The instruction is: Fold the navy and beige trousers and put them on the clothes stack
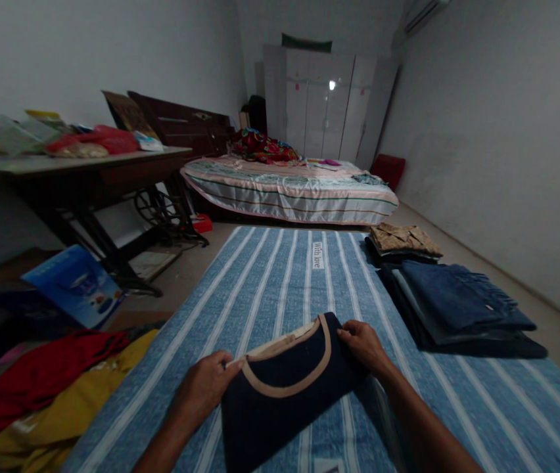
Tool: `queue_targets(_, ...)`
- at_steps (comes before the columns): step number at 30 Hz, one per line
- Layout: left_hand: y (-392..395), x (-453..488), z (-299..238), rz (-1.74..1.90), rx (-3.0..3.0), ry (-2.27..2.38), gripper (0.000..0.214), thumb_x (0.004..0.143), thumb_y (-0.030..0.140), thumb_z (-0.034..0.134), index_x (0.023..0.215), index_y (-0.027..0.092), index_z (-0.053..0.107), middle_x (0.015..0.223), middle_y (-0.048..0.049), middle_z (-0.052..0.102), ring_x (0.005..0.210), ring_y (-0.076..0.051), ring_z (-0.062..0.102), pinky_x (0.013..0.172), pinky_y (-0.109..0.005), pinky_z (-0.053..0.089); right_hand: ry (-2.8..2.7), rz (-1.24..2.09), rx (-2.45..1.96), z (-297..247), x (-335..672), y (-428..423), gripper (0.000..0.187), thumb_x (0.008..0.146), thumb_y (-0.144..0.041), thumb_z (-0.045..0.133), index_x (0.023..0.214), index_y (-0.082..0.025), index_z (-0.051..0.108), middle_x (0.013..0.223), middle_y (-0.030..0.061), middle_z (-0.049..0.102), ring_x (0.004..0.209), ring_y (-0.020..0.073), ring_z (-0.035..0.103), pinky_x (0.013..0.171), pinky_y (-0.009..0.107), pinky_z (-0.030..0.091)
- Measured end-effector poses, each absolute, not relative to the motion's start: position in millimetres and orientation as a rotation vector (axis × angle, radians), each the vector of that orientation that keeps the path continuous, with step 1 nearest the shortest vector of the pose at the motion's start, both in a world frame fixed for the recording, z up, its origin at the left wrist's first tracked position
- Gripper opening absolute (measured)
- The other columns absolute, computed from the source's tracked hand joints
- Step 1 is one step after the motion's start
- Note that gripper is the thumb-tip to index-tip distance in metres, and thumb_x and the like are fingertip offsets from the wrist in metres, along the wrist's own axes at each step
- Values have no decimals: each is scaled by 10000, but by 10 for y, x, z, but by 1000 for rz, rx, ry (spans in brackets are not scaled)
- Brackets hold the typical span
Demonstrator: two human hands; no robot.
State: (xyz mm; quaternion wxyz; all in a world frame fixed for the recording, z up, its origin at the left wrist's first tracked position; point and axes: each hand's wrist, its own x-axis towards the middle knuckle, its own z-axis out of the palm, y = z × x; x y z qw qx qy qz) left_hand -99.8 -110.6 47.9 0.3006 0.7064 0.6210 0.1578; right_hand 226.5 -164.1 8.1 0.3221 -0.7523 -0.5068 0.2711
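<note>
A dark navy T-shirt [294,410] with a tan neckband is folded into a compact shape, its collar facing up. My left hand [206,381] pinches its upper left corner beside the neckband. At the upper right corner, my right hand [363,345] grips the fabric between thumb and fingers. The shirt is over a blue and white striped bedspread [280,282]; whether its lower edge rests on the cloth I cannot tell. To the right lie folded jeans [462,299] in a stack, with a patterned tan folded garment [403,240] on a pile behind them.
Red cloth [48,374] and yellow cloth [73,407] lie heaped at the lower left. A blue printed box [77,286] stands near a treadle sewing table [87,164] along the left wall. Beyond are another bed [290,194] and a pale wardrobe [319,105].
</note>
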Motion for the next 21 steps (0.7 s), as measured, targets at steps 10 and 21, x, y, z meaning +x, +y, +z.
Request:
queue_targets(10, -1107, -1003, 429, 404, 1936, 1637, 320, 738, 506, 485, 692, 198, 558, 526, 37, 499, 538, -155, 514, 502, -238, 313, -1352, 773, -1970, 74, 2286, -1699, 280, 811, -387, 488, 843, -180, 674, 691, 21, 655, 656, 180, 597, 562, 254, 373)
queue_targets(21, -1113, -977, 458, 372, 2075, 1624, 344, 759, 515, 494, 613, 204, 473, 542, 32, 492, 541, -146, 474, 515, -248, 280, -1260, 985, -2033, 92, 2357, -1697, 286, 777, -429, 578, 720, -158, 652, 626, 33, 638, 610, 171, 591, 520, 246, 369)
